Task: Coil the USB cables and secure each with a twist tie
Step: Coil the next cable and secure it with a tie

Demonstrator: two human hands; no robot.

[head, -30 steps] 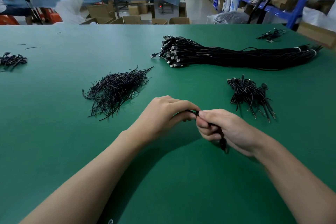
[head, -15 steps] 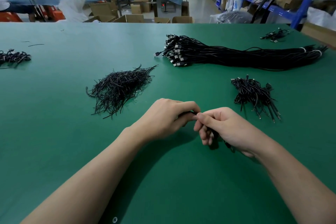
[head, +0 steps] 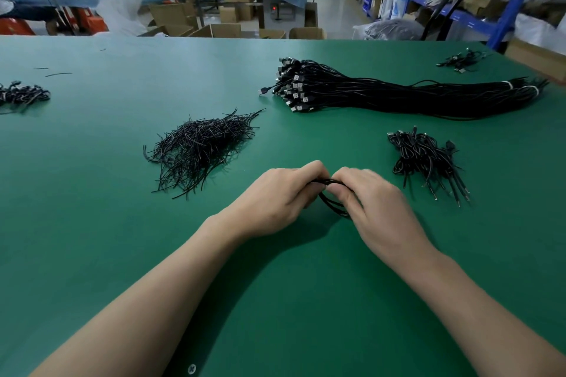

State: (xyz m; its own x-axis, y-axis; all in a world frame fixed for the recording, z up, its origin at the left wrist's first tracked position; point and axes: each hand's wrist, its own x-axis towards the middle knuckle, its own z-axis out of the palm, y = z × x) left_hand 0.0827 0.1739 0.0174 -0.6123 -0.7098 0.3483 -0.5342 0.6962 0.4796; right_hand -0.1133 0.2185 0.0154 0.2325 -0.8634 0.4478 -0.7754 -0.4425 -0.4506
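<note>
A cable [head: 333, 207] is held between both hands near the middle of the table [head: 92, 239], just above the green top; the left hand [head: 281, 193] is curled round one side of the coil and the right hand [head: 373, 202] round the other, fingertips meeting over the strands, so that the loops are pinched together and cannot spring open; only a short arc of black loop is seen below the knuckles, and whether a tie is wrapped there cannot be told. The step is judged to be the binding or tightening of the coil, done low and near the body where both wrists can be steadied. The ties [head: 199, 147] are heaped to the left and a little farther off, within reach of the left hand, presumably so that one can be drawn while the coil is gripped by the right; the bundle [head: 398, 95] of straight cables is laid farther away, right of centre, plugs turned left and the right end banded, so that single cables can be pulled out by the plug; the coils [head: 425, 159], judged finished, are heaped to the right, near the right hand, so that done work is set apart from stock. A left heap [head: 21, 95] and a corner heap [head: 462, 60] are seen at the table's edges; their part cannot be told.
</note>
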